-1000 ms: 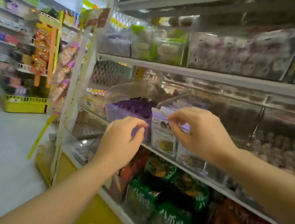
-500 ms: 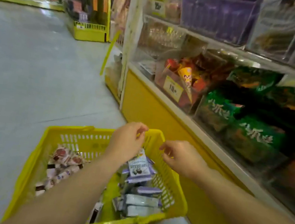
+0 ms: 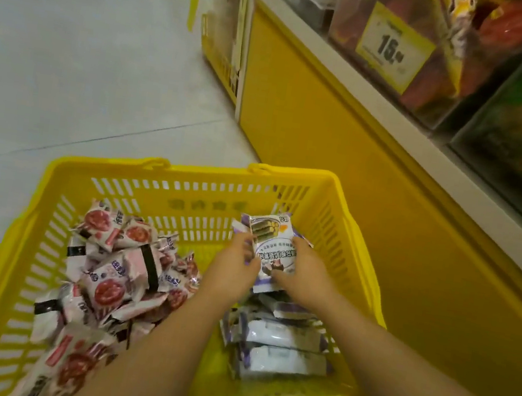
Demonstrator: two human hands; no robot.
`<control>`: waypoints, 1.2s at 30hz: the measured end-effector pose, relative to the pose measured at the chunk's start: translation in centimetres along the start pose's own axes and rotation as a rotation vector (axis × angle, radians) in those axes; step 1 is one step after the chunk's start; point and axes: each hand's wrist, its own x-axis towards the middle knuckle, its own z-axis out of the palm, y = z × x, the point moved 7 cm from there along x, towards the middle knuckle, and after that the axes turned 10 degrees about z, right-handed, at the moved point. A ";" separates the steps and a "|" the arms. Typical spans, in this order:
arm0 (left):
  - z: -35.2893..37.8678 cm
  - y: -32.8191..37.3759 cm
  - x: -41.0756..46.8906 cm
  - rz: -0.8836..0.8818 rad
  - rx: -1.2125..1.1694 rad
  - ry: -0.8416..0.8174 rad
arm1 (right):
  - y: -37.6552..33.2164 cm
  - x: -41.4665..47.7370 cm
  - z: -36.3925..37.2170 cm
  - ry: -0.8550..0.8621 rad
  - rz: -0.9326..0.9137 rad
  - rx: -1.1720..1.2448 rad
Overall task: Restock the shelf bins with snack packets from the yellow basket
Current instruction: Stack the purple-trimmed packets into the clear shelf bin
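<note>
Inside the yellow basket (image 3: 189, 172), toward its far right end, the left hand (image 3: 233, 269) and the right hand (image 3: 308, 283) clasp a small bundle of purple-and-white snack packets (image 3: 274, 250) from either side. Their fingers curl over its edges, above a stack of the same packets (image 3: 279, 344) and beside a heap of pink-and-red packets (image 3: 114, 274). The bundle looks light, its slick film likely to slide and its contents possibly brittle, so pressing the side edges together firmly but without crushing seems the safest hold.
</note>
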 end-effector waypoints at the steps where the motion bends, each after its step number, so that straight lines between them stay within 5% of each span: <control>1: 0.1 -0.2 0.1 -0.007 -0.014 0.018 | 0.1 0.3 0.2 0.010 0.018 0.029; 8: 0.0 -0.9 0.6 -0.053 -0.150 0.065 | 0.2 1.0 -1.9 -0.044 0.171 0.215; 13: -4.3 0.1 1.7 0.026 -0.208 0.220 | -4.0 0.2 -7.5 0.019 0.011 -0.011; 18: -6.9 3.7 2.4 0.291 0.227 -0.053 | -8.2 -2.1 -8.9 -0.071 -0.260 0.134; 23: -7.1 2.7 1.5 0.203 0.006 -0.087 | -7.7 -1.1 -7.0 -0.113 -0.250 0.480; 27: -8.7 -0.4 0.5 0.094 0.054 0.126 | -4.1 0.3 -3.6 -0.023 -0.190 0.126; 31: -9.4 -2.4 -0.1 0.035 0.018 0.253 | -2.7 -0.2 2.3 -0.098 -0.449 -0.444; 36: -9.6 -2.8 0.0 0.024 -0.061 0.319 | -2.3 0.4 3.9 0.079 -0.556 -0.747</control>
